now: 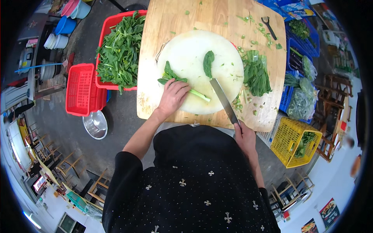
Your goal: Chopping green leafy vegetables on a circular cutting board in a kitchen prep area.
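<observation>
My left hand (176,93) presses a stalk of leafy greens (200,95) onto the round white cutting board (186,52). The stalk's cut end points right, and its leaves spread beyond my fingers. In my right hand (245,135) is the black handle of a kitchen knife (223,100). Its blade lies across the board's right front edge, pointing up and left. Close to the blade's tip is a single green leaf (208,62) with a short stem. Right of the board, a bunch of leafy greens (256,74) rests on the wooden table (172,14).
A red basket (100,78) heaped with greens stands left of the table. Nearby are empty red baskets (80,88) and a steel bowl (95,125) on the floor. A peeler (269,28) lies among scraps. Blue crates (287,96) and a yellow crate (291,142) line the right side.
</observation>
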The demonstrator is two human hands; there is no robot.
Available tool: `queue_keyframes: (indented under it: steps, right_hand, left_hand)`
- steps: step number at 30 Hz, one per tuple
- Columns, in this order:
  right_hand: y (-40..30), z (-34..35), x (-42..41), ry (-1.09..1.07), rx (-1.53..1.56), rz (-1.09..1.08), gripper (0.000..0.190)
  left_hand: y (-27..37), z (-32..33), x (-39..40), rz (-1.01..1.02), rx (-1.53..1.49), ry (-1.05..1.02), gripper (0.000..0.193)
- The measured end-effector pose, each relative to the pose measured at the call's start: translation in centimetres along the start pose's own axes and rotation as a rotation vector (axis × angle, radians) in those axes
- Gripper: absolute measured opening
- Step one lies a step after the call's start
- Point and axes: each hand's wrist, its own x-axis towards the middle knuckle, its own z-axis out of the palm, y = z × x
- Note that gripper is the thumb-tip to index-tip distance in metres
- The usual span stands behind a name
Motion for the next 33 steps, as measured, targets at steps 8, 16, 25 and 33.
queue_keyframes:
  steps: [8,16,25,33]
  right_hand:
    - [1.5,-0.3,-1.2,-0.002,0.058,0.152,0.028]
    - [1.3,-0.3,-1.8,-0.050,0.247,0.265,0.028]
    - [-1.0,0.7,0.3,0.099,-0.053,-0.165,0.026]
    - [-4.4,3.0,2.3,0.009,-0.233,-0.262,0.036]
  left_hand:
    - [1.8,-0.8,1.3,-0.031,0.070,0.056,0.022]
    - [1.5,-2.1,2.2,-0.070,0.051,0.004,0.022]
    - [0.7,0.0,0.0,-0.090,0.008,0.063,0.020]
    - [0.9,0.3,-0.3,-0.090,0.028,0.082,0.021]
